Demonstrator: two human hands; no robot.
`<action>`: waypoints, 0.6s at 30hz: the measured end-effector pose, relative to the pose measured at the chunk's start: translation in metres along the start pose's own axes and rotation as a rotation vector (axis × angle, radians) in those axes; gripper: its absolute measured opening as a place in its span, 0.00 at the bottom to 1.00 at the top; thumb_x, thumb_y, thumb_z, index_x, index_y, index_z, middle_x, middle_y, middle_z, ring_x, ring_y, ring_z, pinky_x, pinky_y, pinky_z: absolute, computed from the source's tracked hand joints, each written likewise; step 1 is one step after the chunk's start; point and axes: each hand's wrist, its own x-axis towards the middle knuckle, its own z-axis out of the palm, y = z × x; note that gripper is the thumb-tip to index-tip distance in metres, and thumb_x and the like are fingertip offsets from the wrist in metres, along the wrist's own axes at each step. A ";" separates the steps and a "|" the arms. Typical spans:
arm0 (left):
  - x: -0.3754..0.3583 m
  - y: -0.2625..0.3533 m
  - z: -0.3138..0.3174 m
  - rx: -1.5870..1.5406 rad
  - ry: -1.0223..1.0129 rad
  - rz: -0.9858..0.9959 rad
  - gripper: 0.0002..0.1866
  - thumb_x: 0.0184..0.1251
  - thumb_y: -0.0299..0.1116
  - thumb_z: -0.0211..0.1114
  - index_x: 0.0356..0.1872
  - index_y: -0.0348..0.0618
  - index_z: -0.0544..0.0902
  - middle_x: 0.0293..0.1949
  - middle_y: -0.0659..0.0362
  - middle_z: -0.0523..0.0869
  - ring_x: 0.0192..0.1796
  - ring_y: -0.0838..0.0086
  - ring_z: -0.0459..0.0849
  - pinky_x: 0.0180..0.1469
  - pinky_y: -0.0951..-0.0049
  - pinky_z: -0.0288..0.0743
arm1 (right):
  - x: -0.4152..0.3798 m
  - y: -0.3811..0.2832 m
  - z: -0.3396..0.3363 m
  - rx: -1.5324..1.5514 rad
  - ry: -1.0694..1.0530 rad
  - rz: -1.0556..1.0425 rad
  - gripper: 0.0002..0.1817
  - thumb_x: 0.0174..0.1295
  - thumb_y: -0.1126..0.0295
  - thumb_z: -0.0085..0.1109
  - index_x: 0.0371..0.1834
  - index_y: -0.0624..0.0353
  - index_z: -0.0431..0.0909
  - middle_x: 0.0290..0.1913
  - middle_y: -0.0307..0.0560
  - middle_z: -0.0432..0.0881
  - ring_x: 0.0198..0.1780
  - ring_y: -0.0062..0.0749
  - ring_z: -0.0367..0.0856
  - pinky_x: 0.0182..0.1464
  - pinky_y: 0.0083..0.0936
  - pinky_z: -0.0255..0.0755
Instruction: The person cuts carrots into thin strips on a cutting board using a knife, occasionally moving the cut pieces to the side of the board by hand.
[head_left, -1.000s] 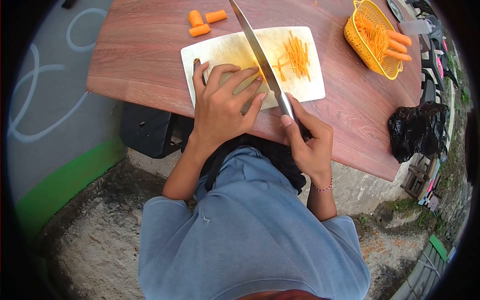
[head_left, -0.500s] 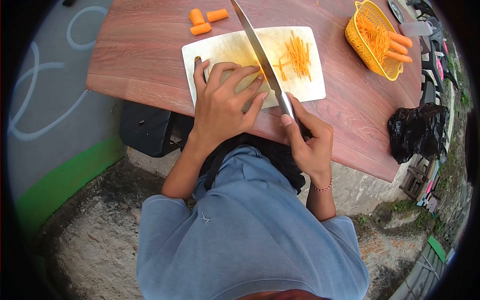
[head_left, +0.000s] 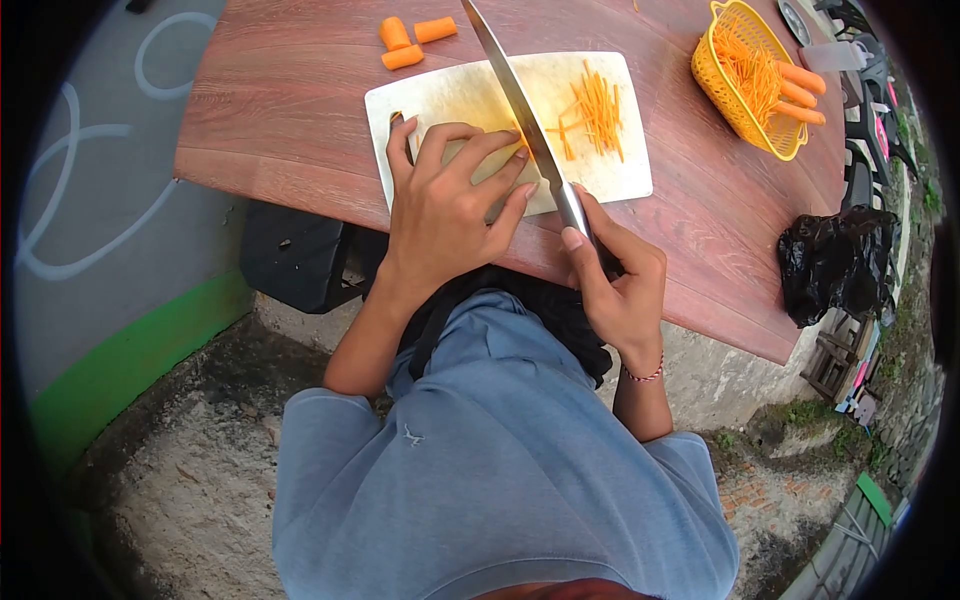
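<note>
My right hand [head_left: 625, 280] grips a long kitchen knife [head_left: 522, 105] by its dark handle, the blade slanting up and left across the white cutting board [head_left: 640, 175]. My left hand [head_left: 445, 200] rests on the board left of the blade, its bent fingertips pressing on a carrot piece [head_left: 521, 139]. Only a sliver of that orange piece shows beside the blade; the fingers hide the rest. Right of the knife lies a small pile of thin carrot strips [head_left: 600, 115].
Three short carrot chunks [head_left: 402, 57] lie beyond the board's left corner. A yellow basket [head_left: 725, 95] at the right holds carrot shreds [head_left: 745, 70] and whole carrots [head_left: 798, 95]. A black plastic bag [head_left: 838, 262] is at the table's right edge, and a clear bottle [head_left: 835, 57] stands behind.
</note>
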 end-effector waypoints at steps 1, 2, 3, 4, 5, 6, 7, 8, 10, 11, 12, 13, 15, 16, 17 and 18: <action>0.000 0.000 0.000 0.003 0.001 0.002 0.13 0.66 0.40 0.78 0.48 0.50 0.97 0.59 0.67 0.92 0.63 0.63 0.83 0.80 0.38 0.53 | 0.000 -0.001 -0.001 -0.001 -0.007 0.009 0.22 0.72 0.73 0.70 0.68 0.68 0.85 0.41 0.66 0.91 0.38 0.37 0.93 0.45 0.29 0.81; 0.000 0.000 0.000 0.002 0.000 0.002 0.13 0.66 0.40 0.78 0.48 0.50 0.97 0.59 0.67 0.92 0.63 0.63 0.83 0.80 0.38 0.53 | 0.000 -0.001 -0.001 -0.001 -0.007 0.010 0.22 0.72 0.73 0.70 0.68 0.68 0.85 0.41 0.66 0.91 0.38 0.37 0.93 0.45 0.29 0.81; 0.000 0.000 0.000 0.002 0.001 0.001 0.13 0.66 0.40 0.78 0.48 0.50 0.97 0.59 0.66 0.92 0.63 0.63 0.83 0.80 0.38 0.53 | 0.000 -0.002 0.000 -0.007 -0.007 0.017 0.22 0.72 0.73 0.70 0.68 0.68 0.85 0.40 0.65 0.91 0.37 0.37 0.93 0.45 0.28 0.81; 0.000 0.000 0.000 0.002 0.003 0.001 0.13 0.66 0.40 0.78 0.48 0.49 0.97 0.59 0.66 0.92 0.64 0.64 0.83 0.80 0.38 0.53 | 0.000 -0.002 0.000 -0.012 -0.007 0.023 0.22 0.72 0.73 0.70 0.68 0.68 0.85 0.40 0.65 0.91 0.37 0.37 0.92 0.45 0.28 0.81; 0.000 0.000 0.001 0.002 0.003 0.001 0.13 0.66 0.40 0.78 0.48 0.49 0.97 0.59 0.66 0.92 0.64 0.64 0.83 0.80 0.38 0.53 | 0.000 -0.002 0.000 -0.012 -0.007 0.023 0.22 0.72 0.73 0.70 0.68 0.68 0.85 0.40 0.65 0.91 0.37 0.37 0.92 0.45 0.28 0.81; 0.000 0.000 0.001 -0.003 0.002 0.000 0.13 0.66 0.40 0.78 0.48 0.49 0.97 0.58 0.66 0.92 0.63 0.64 0.83 0.80 0.38 0.53 | 0.000 -0.001 0.001 -0.021 -0.002 0.000 0.22 0.72 0.73 0.70 0.68 0.68 0.86 0.39 0.65 0.91 0.36 0.37 0.92 0.44 0.28 0.81; 0.000 0.000 0.001 -0.007 0.001 -0.001 0.13 0.66 0.40 0.78 0.48 0.49 0.97 0.58 0.66 0.92 0.63 0.64 0.83 0.80 0.38 0.53 | 0.000 -0.001 0.001 -0.030 0.005 -0.025 0.22 0.72 0.73 0.70 0.68 0.68 0.86 0.38 0.64 0.90 0.34 0.37 0.91 0.43 0.28 0.80; 0.000 0.000 0.001 -0.007 0.001 -0.002 0.13 0.66 0.40 0.78 0.48 0.49 0.97 0.58 0.66 0.92 0.63 0.64 0.83 0.80 0.38 0.53 | 0.000 -0.002 0.001 -0.030 0.004 -0.024 0.22 0.72 0.73 0.70 0.68 0.68 0.86 0.38 0.64 0.90 0.34 0.37 0.91 0.43 0.28 0.80; 0.000 -0.001 0.003 -0.015 0.028 0.011 0.13 0.67 0.42 0.76 0.47 0.49 0.96 0.57 0.67 0.92 0.62 0.65 0.83 0.78 0.32 0.50 | 0.000 -0.005 0.000 -0.045 -0.008 0.008 0.22 0.73 0.73 0.70 0.68 0.67 0.86 0.36 0.64 0.89 0.33 0.39 0.91 0.42 0.29 0.80; -0.001 -0.002 0.003 -0.016 0.026 0.011 0.13 0.67 0.42 0.76 0.47 0.49 0.96 0.57 0.67 0.92 0.62 0.65 0.83 0.78 0.32 0.50 | 0.000 -0.005 0.000 -0.045 -0.008 0.010 0.22 0.73 0.73 0.70 0.68 0.67 0.86 0.36 0.64 0.89 0.33 0.39 0.91 0.42 0.29 0.80; -0.001 -0.002 0.003 -0.015 0.026 0.008 0.13 0.67 0.42 0.76 0.47 0.49 0.96 0.57 0.67 0.91 0.62 0.65 0.83 0.79 0.32 0.49 | 0.000 -0.005 0.000 -0.056 -0.002 -0.005 0.22 0.73 0.73 0.70 0.68 0.67 0.86 0.36 0.64 0.89 0.33 0.40 0.91 0.41 0.30 0.80; -0.001 -0.002 0.004 -0.015 0.026 0.005 0.13 0.67 0.42 0.76 0.47 0.49 0.96 0.56 0.68 0.91 0.62 0.65 0.83 0.79 0.32 0.48 | 0.000 -0.004 0.000 -0.068 0.005 -0.021 0.22 0.73 0.73 0.70 0.68 0.67 0.86 0.35 0.64 0.89 0.32 0.40 0.91 0.41 0.30 0.80; -0.001 -0.001 0.004 -0.015 0.025 0.003 0.13 0.67 0.42 0.76 0.47 0.49 0.96 0.56 0.68 0.91 0.62 0.65 0.82 0.79 0.32 0.48 | 0.000 -0.006 0.000 -0.073 0.001 -0.009 0.22 0.73 0.72 0.70 0.68 0.67 0.86 0.35 0.64 0.89 0.32 0.41 0.91 0.41 0.30 0.80; -0.001 -0.001 0.004 -0.013 0.025 0.001 0.13 0.67 0.42 0.76 0.47 0.49 0.96 0.56 0.68 0.91 0.62 0.66 0.82 0.79 0.32 0.48 | 0.000 -0.006 0.000 -0.077 -0.004 0.001 0.21 0.73 0.72 0.70 0.68 0.67 0.86 0.35 0.64 0.89 0.32 0.42 0.91 0.41 0.30 0.80; -0.001 -0.001 0.004 -0.014 0.024 -0.001 0.13 0.67 0.42 0.76 0.47 0.49 0.96 0.56 0.68 0.91 0.62 0.66 0.82 0.79 0.32 0.48 | 0.000 -0.006 0.001 -0.077 -0.006 0.002 0.21 0.73 0.72 0.70 0.68 0.67 0.86 0.35 0.64 0.89 0.32 0.42 0.91 0.41 0.30 0.80; -0.001 -0.001 0.004 -0.010 0.025 0.002 0.13 0.67 0.42 0.76 0.47 0.49 0.96 0.56 0.68 0.91 0.62 0.66 0.82 0.79 0.32 0.48 | 0.000 -0.006 0.001 -0.082 -0.001 -0.011 0.21 0.73 0.72 0.70 0.68 0.67 0.86 0.35 0.64 0.89 0.32 0.42 0.91 0.41 0.31 0.80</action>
